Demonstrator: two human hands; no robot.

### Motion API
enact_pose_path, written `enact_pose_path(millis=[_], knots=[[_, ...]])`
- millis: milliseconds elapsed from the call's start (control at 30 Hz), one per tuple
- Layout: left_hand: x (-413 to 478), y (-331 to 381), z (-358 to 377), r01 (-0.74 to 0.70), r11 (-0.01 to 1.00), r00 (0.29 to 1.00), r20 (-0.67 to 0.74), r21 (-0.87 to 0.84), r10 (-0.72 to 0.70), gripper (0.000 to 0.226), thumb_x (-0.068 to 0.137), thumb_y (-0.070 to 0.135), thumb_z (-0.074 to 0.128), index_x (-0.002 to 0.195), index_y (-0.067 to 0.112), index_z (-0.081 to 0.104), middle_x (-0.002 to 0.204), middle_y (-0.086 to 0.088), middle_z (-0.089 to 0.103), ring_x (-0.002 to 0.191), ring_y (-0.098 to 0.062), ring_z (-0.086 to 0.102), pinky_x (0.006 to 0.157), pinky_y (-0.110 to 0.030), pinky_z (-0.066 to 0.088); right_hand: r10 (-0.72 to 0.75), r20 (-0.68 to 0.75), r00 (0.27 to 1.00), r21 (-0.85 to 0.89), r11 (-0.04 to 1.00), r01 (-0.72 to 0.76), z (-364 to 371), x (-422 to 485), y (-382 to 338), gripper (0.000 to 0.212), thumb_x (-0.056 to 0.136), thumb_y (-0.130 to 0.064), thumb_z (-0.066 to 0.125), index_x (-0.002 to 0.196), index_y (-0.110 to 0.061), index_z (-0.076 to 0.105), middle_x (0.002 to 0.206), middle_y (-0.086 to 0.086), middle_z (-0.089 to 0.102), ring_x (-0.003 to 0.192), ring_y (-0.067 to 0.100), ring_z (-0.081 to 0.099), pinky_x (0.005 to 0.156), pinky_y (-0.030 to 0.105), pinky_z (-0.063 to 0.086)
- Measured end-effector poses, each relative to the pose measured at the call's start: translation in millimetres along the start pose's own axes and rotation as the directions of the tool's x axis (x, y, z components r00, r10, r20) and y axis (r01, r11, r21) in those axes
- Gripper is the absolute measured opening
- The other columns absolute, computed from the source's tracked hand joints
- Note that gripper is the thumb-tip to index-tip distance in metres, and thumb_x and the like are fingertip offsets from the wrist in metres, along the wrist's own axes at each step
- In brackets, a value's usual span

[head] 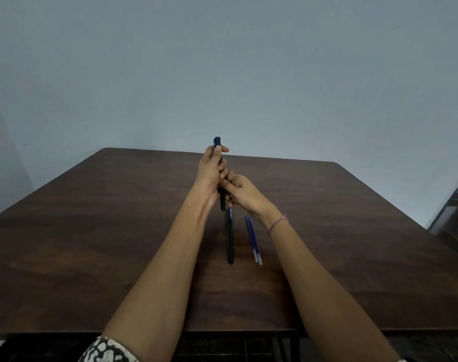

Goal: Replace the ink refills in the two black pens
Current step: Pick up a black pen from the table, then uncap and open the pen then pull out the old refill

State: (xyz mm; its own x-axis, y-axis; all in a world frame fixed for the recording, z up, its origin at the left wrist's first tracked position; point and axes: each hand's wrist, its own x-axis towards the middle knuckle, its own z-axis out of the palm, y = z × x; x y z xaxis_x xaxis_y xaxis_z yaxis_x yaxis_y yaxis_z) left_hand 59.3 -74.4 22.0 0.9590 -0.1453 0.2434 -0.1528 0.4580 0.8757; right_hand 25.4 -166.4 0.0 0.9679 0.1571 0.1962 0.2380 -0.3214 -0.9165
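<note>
Both hands hold one black pen (222, 202) upright above the middle of the brown table (118, 231). My left hand (211, 171) grips its upper part, the blue-clipped top sticking out above the fingers. My right hand (242, 190) pinches the pen's lower part from the right. A second black pen (230, 239) lies flat on the table just below the hands, lengthwise toward me. Two blue ink refills (252, 239) lie side by side to its right, under my right wrist.
A grey wall stands behind the table's far edge. At the far right, beyond the table corner, a dark metal frame (452, 212) shows. The table's near edge runs across the bottom of the view.
</note>
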Motion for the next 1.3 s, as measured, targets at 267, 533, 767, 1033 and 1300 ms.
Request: enact_pose_path(millis=[267, 533, 767, 1033, 1300], knots=[[3, 8, -22, 0.097, 0.994, 0.994, 0.052, -0.059, -0.094, 0.03, 0.098, 0.019, 0.039, 0.102, 0.011, 0.067, 0.089, 0.0, 0.065, 0.086, -0.013, 0.062, 0.077, -0.029, 0.045, -0.02, 0.051, 0.999, 0.073, 0.997, 0.017, -8, -2, 3, 0.019, 0.099, -0.022, 0.048, 0.097, -0.01, 0.063, 0.072, 0.003, 0.064, 0.052, 0.002, 0.048, 0.05, 0.015, 0.044], [5, 8, -29, 0.063, 0.984, 0.991, -0.102, -0.168, -0.081, 0.015, 0.092, 0.016, 0.055, 0.096, 0.009, 0.068, 0.08, 0.0, 0.066, 0.078, -0.013, 0.063, 0.089, -0.031, 0.05, 0.019, 0.116, 0.993, 0.074, 0.997, -0.028, -9, 0, 8, 0.023, 0.096, -0.024, 0.053, 0.099, -0.005, 0.066, 0.071, 0.004, 0.067, 0.049, 0.003, 0.047, 0.048, 0.014, 0.044], [7, 12, -48, 0.01, 0.978, 0.936, -0.341, -0.21, -0.083, 0.009, 0.082, 0.008, 0.069, 0.088, 0.006, 0.064, 0.079, -0.004, 0.066, 0.074, -0.012, 0.064, 0.072, -0.023, 0.055, 0.051, 0.143, 0.988, 0.03, 0.998, -0.056, -14, -1, 8, 0.018, 0.094, -0.027, 0.056, 0.094, -0.014, 0.068, 0.072, 0.002, 0.07, 0.051, 0.002, 0.049, 0.048, 0.012, 0.041], [15, -3, -58, 0.401, 0.69, 0.882, -0.456, 0.602, -0.114, 0.027, 0.071, 0.025, 0.079, 0.088, 0.007, 0.068, 0.092, -0.01, 0.068, 0.081, -0.019, 0.066, 0.083, -0.035, 0.055, -0.017, -0.034, 0.999, 0.122, 0.992, 0.021, -21, 1, 10, 0.017, 0.092, -0.029, 0.059, 0.092, -0.015, 0.068, 0.073, 0.0, 0.072, 0.055, 0.001, 0.053, 0.052, 0.013, 0.044], [9, -4, -57, 0.502, 0.322, 0.864, -0.457, 0.802, -0.21, 0.039, 0.065, 0.035, 0.084, 0.087, 0.009, 0.065, 0.075, -0.004, 0.07, 0.068, -0.012, 0.067, 0.077, -0.031, 0.057, -0.073, -0.216, 0.974, 0.167, 0.98, 0.111, -26, 3, 12, 0.015, 0.093, -0.025, 0.058, 0.088, -0.013, 0.066, 0.072, 0.002, 0.07, 0.053, 0.002, 0.053, 0.052, 0.015, 0.044]])
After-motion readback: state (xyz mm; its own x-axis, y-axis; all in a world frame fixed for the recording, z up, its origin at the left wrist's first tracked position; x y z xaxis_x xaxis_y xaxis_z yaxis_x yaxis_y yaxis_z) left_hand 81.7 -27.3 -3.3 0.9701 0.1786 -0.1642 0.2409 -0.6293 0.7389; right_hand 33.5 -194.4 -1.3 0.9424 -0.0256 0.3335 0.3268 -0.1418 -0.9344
